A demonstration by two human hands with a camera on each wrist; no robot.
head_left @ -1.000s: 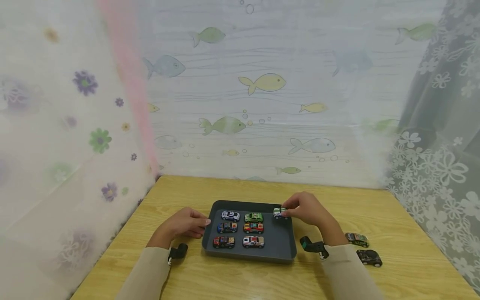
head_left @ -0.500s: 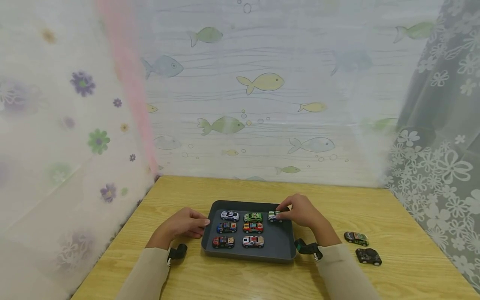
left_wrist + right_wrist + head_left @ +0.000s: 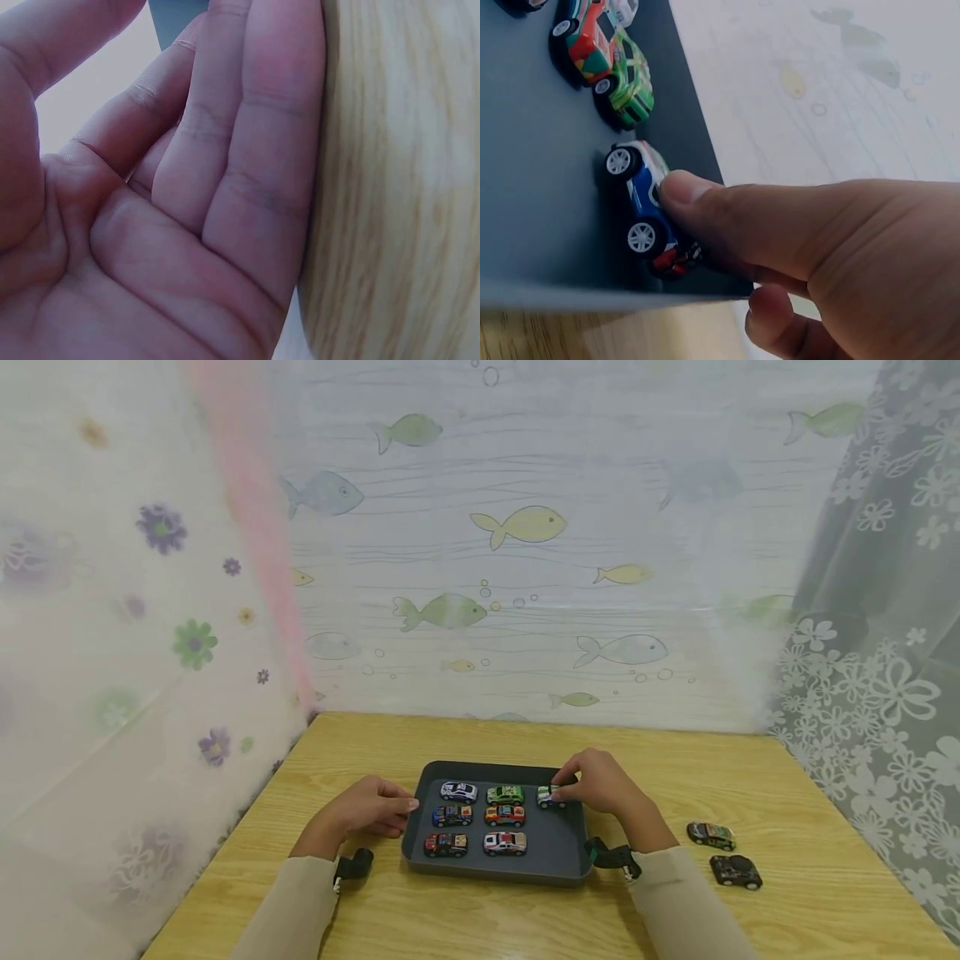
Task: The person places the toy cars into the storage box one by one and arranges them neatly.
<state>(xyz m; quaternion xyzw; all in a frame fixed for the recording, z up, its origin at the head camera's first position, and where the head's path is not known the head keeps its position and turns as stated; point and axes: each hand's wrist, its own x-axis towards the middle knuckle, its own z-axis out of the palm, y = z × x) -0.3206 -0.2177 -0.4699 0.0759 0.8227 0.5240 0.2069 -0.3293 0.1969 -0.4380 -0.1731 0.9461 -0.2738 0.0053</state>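
A dark grey tray lies on the table and holds several small toy cars. My left hand rests at the tray's left side, its thumb tip right at the rim. In the left wrist view the left hand's fingers extend nearly straight beside the wood surface. At the tray's back right corner, my right hand pinches a white, blue and green toy car between thumb and fingers. The car is upright, its wheels toward the tray floor. Left of it stands a green toy car.
Below the green car are a red-and-yellow car and a white-and-red car. A white car, a blue car and a red-and-black car form the left column. Two dark cars sit on the table beyond the right forearm.
My right hand has moved left with the pinched car, bringing it in from the tray's right rim toward the green car. My left hand has stayed at the tray's left side.
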